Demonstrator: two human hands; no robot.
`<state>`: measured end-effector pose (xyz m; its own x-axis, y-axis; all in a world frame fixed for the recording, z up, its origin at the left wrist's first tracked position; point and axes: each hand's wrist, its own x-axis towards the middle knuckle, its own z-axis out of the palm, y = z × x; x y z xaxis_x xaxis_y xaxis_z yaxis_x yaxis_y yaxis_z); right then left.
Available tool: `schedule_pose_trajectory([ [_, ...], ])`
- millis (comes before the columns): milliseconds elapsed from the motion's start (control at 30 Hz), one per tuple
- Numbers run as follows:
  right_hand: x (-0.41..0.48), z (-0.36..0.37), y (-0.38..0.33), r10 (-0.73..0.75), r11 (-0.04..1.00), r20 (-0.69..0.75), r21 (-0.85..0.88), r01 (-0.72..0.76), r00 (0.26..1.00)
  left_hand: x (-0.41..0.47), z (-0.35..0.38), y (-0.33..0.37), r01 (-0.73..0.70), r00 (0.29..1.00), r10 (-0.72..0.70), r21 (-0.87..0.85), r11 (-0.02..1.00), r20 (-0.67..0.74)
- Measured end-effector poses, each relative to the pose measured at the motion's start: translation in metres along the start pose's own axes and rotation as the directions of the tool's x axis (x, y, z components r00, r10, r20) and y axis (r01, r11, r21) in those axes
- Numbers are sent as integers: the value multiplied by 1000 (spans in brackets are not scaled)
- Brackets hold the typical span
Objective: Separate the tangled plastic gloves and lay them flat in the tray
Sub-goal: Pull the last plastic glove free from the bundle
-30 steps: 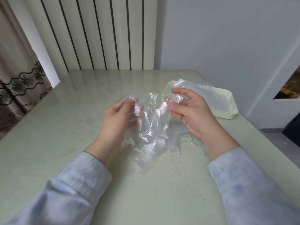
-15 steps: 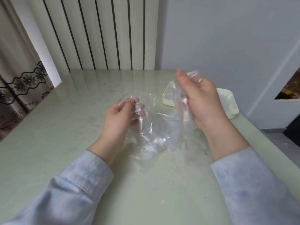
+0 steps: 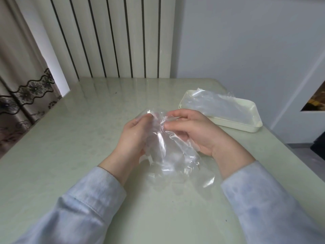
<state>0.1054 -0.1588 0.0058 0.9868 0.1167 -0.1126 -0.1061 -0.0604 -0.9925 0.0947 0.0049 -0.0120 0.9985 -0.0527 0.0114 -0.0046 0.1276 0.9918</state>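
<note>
A bundle of clear, crinkled plastic gloves (image 3: 168,155) hangs between my hands over the middle of the pale green table. My left hand (image 3: 135,136) pinches its upper left edge. My right hand (image 3: 191,131) pinches the top of the plastic just to the right, its fingertips close to those of the left hand. The bundle's lower part trails onto the table. A cream rectangular tray (image 3: 235,125) sits to the right and beyond my right hand, with a clear plastic glove (image 3: 219,106) lying spread inside it.
The table (image 3: 79,138) ends close behind the tray at the right edge. A white ribbed radiator (image 3: 114,37) stands against the wall behind. A patterned curtain (image 3: 22,95) hangs at the left.
My right hand lifted one glove up and away from the bundle, the glove now lies in the tray, and the hand has come back to pinch the remaining plastic beside my left hand.
</note>
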Motion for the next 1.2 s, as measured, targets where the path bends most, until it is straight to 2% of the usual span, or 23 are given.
schedule_pose_trajectory([
  [133,-2,0,2,-95,993,-81,-83,89,992,6,-1,-3,42,997,-41,10,999,-64],
  [267,0,4,-2,-78,981,-138,168,101,987,4,2,0,48,997,-48,-5,999,-52],
  [367,-2,10,-4,-9,908,-115,416,57,993,4,5,-1,41,998,-40,16,999,-58],
  [533,-1,19,-3,20,838,-73,545,23,997,4,5,-3,38,999,-38,22,999,-34],
  [700,-1,23,1,-7,837,-131,541,77,991,11,4,-6,99,994,-103,-114,988,-31],
  [767,-1,25,1,-7,856,-163,509,90,987,13,0,-8,133,989,-143,-178,975,-47],
  [833,0,25,2,-9,871,-195,479,104,981,13,-1,-8,151,988,-151,-175,973,13],
  [933,3,25,4,-11,885,-215,453,110,976,9,1,-8,69,996,-70,9,998,52],
  [1000,4,21,5,2,908,-197,411,81,980,9,3,-11,29,999,-29,4,1000,-32],
  [1033,6,17,6,4,938,-203,341,67,979,10,3,-11,28,998,-31,-46,999,-60],
  [1100,11,2,10,-20,997,-268,68,39,963,12,2,-8,32,997,-45,-195,980,-61],
  [1200,18,-22,19,-140,941,-405,-337,-6,904,12,-1,-2,39,998,-56,-327,944,-40],
])
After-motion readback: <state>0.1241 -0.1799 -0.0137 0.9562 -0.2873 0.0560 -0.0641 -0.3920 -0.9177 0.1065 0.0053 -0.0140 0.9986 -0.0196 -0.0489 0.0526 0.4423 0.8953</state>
